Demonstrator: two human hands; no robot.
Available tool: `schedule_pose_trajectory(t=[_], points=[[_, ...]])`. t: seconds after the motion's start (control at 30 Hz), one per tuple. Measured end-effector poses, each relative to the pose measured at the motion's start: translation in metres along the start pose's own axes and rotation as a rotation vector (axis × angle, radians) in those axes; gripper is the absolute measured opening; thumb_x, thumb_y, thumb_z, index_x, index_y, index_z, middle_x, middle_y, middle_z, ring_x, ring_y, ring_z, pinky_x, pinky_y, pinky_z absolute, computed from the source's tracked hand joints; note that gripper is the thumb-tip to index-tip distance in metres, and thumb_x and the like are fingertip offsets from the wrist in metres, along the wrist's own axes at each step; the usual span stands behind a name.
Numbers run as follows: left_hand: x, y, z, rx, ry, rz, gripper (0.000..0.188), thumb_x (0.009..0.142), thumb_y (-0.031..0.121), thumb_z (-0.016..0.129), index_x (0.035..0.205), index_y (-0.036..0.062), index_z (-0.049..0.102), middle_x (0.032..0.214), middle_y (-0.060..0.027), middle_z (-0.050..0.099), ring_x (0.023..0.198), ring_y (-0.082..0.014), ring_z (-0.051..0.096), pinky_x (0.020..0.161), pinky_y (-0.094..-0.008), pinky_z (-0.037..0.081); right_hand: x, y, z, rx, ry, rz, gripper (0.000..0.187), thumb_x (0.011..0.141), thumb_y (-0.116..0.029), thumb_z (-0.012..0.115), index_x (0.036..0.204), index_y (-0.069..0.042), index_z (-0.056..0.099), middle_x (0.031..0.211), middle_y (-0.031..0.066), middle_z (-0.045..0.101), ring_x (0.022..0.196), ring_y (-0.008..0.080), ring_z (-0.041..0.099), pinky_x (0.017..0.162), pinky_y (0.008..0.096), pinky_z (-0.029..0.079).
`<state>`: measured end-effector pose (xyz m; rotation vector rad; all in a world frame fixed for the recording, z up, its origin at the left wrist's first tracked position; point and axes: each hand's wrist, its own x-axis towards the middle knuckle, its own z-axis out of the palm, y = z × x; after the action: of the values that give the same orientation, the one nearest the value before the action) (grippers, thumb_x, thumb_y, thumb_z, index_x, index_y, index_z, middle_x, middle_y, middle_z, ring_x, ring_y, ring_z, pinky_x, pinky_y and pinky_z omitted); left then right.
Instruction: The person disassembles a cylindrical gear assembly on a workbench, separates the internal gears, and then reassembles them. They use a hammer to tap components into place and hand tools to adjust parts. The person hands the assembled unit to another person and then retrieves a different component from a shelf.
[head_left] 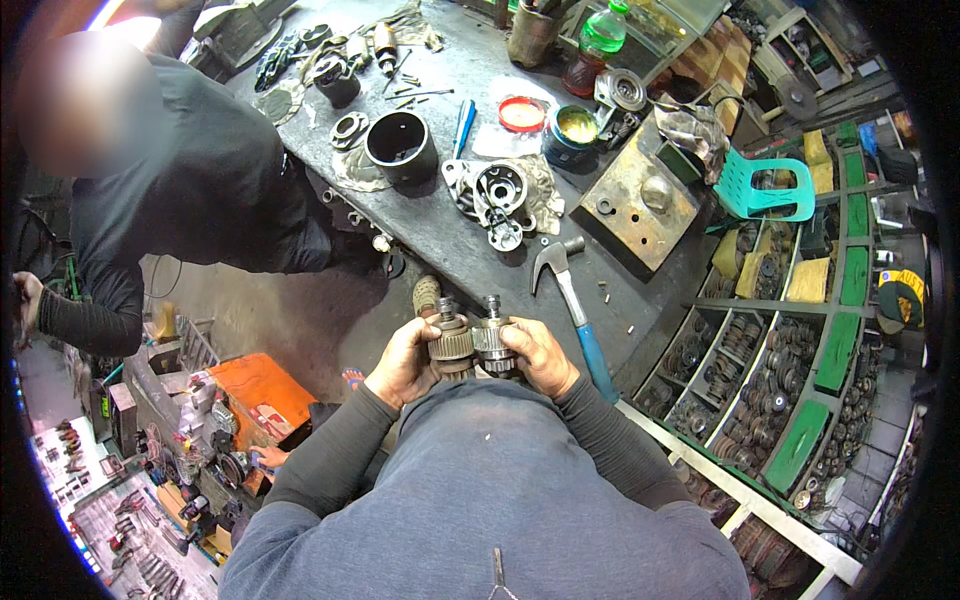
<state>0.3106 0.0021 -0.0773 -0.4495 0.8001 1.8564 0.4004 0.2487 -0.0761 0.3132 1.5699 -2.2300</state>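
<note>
two geared drive parts (472,343) are being held side by side at lower centre for comparison, left hand (403,362) and right hand (541,355) fingers wrapping one each, probably needing matching next.

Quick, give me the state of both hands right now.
Left hand: closed around a toothed metal gear part.
Right hand: closed around a second, similar gear part.

Packages and containers seen around the workbench

An orange box (262,392) with a white label was seen at lower left, below the bench; a green plastic bottle (603,32) was stood at the bench's far edge; a round tin (573,130) of yellowish paste was set beside its red lid (521,113).
</note>
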Motion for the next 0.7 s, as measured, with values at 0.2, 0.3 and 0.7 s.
schedule_pose_trajectory(t=[0.2,0.3,0.7], points=[[0.004,-0.003,-0.001,0.016,0.014,-0.044,0.055,0.095,0.030,0.058,0.142,0.0022,0.063,0.135,-0.0192,0.071,0.123,-0.0351,0.071,0.112,-0.0565,0.057,-0.008,0.017,0.002,0.165,0.018,-0.021,0.065,0.108,-0.051,0.066,0.138,0.007,0.068,0.116,0.0065,0.075,0.102,0.0120,0.069,0.092,0.0293,0.055],[0.003,-0.003,0.003,0.030,0.015,-0.054,0.055,0.094,0.031,0.058,0.142,0.0031,0.063,0.134,-0.0191,0.071,0.122,-0.0353,0.072,0.111,-0.0560,0.058,-0.012,0.016,0.004,0.209,0.028,-0.009,0.064,0.108,-0.050,0.067,0.138,0.007,0.067,0.117,0.0063,0.075,0.101,0.0114,0.069,0.091,0.0286,0.056],[0.001,-0.003,0.016,0.109,0.044,-0.075,0.058,0.092,0.032,0.059,0.141,0.0010,0.063,0.130,-0.0206,0.072,0.117,-0.0353,0.072,0.107,-0.0527,0.060,-0.021,0.013,0.004,0.171,0.050,-0.026,0.062,0.108,-0.047,0.066,0.138,0.007,0.066,0.119,0.0081,0.075,0.103,0.0127,0.070,0.093,0.0298,0.056]])
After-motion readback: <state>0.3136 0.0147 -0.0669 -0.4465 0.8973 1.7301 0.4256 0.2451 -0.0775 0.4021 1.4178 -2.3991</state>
